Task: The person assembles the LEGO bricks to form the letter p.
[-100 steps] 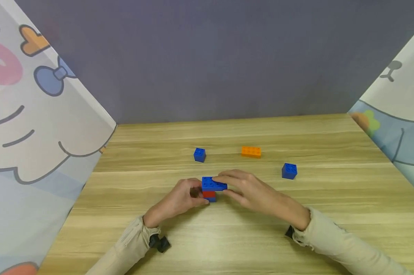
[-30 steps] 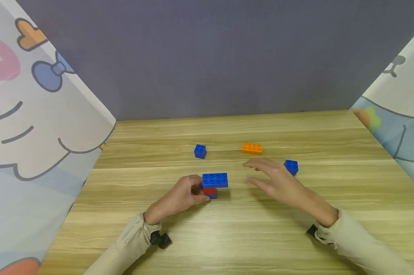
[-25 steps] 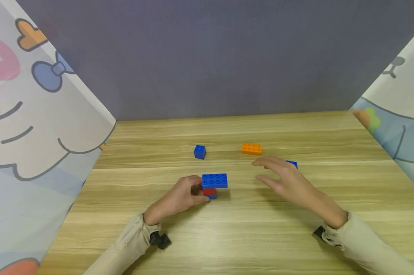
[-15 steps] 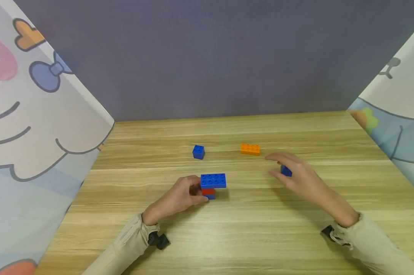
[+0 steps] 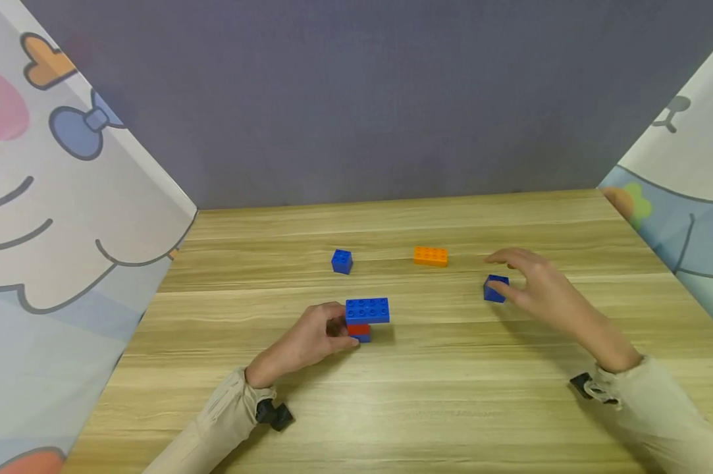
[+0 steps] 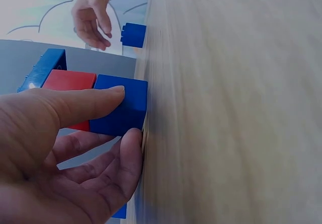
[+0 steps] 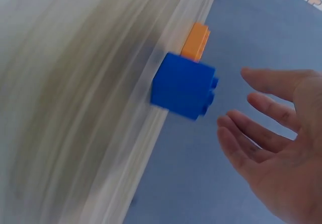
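My left hand (image 5: 307,340) grips a small stack of toy building bricks from its left side. At the bottom of the stack is a blue brick (image 6: 123,105), then a red brick (image 6: 70,81), with a long blue brick (image 5: 367,310) on top that overhangs to the right. In the left wrist view the thumb lies along the red and blue bricks. My right hand (image 5: 542,289) hovers by a square blue brick (image 5: 496,289) at the right, thumb and fingers apart. The right wrist view shows a gap between the fingertips and that blue brick (image 7: 182,85).
Another square blue brick (image 5: 342,261) lies behind the stack. An orange brick (image 5: 430,257) lies flat farther back, right of it. A grey panel (image 5: 392,99) borders the wooden table (image 5: 427,408) at the back, and printed panels (image 5: 83,217) flank it.
My right hand has let go of the long blue brick on the stack and moved right to the square blue brick. My left hand has stayed at the stack.
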A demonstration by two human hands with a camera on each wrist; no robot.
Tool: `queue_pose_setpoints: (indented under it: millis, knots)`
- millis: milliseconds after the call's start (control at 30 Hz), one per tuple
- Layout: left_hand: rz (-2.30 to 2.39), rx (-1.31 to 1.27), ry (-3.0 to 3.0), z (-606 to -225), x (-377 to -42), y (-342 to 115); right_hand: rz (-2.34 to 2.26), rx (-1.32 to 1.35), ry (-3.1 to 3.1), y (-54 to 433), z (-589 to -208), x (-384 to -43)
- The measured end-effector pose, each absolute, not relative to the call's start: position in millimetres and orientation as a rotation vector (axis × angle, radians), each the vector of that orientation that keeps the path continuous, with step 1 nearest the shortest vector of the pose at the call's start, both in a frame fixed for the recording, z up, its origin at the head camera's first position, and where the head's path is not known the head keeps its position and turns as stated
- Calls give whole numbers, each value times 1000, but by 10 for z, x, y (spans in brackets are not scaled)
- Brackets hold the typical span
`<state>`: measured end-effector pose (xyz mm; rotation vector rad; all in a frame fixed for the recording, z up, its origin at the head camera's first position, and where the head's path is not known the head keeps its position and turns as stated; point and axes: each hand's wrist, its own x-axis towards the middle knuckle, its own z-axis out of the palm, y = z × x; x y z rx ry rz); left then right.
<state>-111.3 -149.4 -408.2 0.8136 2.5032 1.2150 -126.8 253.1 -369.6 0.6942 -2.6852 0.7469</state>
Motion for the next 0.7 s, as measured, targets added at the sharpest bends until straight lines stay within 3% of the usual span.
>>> queue_pose_setpoints:
  millis: [700]
  knots:
    - [1354, 748, 2480, -4088, -1245, -1669, 857, 697, -2932, 2746, -3854, -1374]
